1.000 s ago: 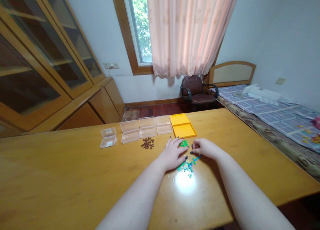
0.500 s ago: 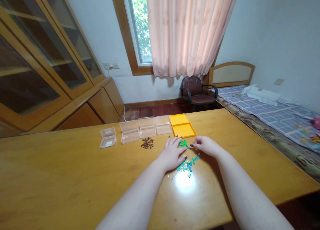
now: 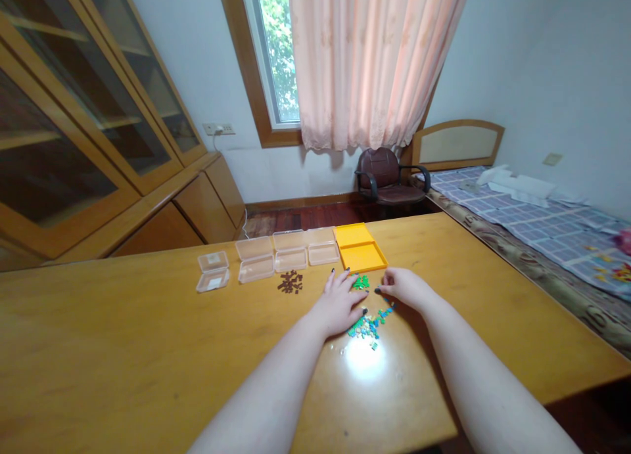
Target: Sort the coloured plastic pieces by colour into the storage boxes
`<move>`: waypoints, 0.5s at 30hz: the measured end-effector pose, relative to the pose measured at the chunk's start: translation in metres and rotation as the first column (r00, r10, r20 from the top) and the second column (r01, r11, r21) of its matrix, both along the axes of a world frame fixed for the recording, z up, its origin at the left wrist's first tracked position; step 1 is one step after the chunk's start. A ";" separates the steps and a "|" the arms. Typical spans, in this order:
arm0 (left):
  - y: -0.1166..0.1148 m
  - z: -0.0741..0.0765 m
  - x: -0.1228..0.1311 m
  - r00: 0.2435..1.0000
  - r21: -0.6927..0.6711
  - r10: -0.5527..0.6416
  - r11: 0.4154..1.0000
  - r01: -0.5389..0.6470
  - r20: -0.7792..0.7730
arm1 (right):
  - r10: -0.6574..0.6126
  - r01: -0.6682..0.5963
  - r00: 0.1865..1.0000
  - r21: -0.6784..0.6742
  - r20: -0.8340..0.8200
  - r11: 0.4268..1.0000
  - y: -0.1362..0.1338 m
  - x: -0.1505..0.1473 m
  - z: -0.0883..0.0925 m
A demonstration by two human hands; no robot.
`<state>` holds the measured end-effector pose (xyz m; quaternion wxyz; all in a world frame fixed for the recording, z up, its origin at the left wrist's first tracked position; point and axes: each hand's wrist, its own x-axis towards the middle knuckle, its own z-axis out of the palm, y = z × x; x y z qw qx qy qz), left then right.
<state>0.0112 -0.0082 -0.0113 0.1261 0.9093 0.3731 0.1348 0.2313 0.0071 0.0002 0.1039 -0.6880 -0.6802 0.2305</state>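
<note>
My left hand (image 3: 340, 304) lies on the table with its fingers spread, between a small pile of green pieces (image 3: 362, 282) and a mixed pile of tiny blue, green and pale pieces (image 3: 367, 327). Its fingertips reach the edge of the green pile, and its thumb touches the mixed pile. To the right of the green pile, my right hand (image 3: 401, 286) rests with its fingers curled together. Whatever lies between those fingers is hidden. A heap of small brown pieces (image 3: 290, 282) sits to the left of my left hand.
An open yellow case (image 3: 365, 267) stands just beyond my hands. Left of it, open clear plastic boxes (image 3: 256, 278) line the table's (image 3: 123, 349) far side. A brown armchair (image 3: 384, 178) and a bed (image 3: 522, 211) are behind and to the right.
A small blue piece seen earlier between my two hands no longer shows there. My right fingers have shifted slightly; my left hand has hardly moved.
</note>
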 end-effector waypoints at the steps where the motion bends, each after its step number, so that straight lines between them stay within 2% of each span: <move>1: 0.000 0.000 0.000 1.000 -0.003 0.006 1.000 -0.006 -0.002 | -0.009 0.009 1.000 -0.014 -0.002 1.000 -0.001 0.004 0.002; 4: 0.000 -0.001 0.000 1.000 -0.011 0.027 1.000 -0.027 -0.011 | 0.013 -0.015 0.999 -0.053 -0.041 0.998 -0.005 0.011 0.011; 7: 0.000 -0.001 0.000 1.000 -0.015 0.026 1.000 -0.026 -0.012 | 0.119 -0.135 0.985 -0.130 -0.125 0.982 -0.009 0.009 0.014; 10: 0.001 -0.001 0.000 1.000 -0.011 0.019 1.000 -0.019 -0.010 | 0.206 -0.227 0.969 -0.156 -0.139 0.961 -0.010 0.003 0.012; 15: 0.000 0.002 0.001 1.000 -0.009 0.012 1.000 -0.012 0.014 | 0.206 -0.215 0.976 -0.127 -0.075 0.968 -0.009 -0.005 0.008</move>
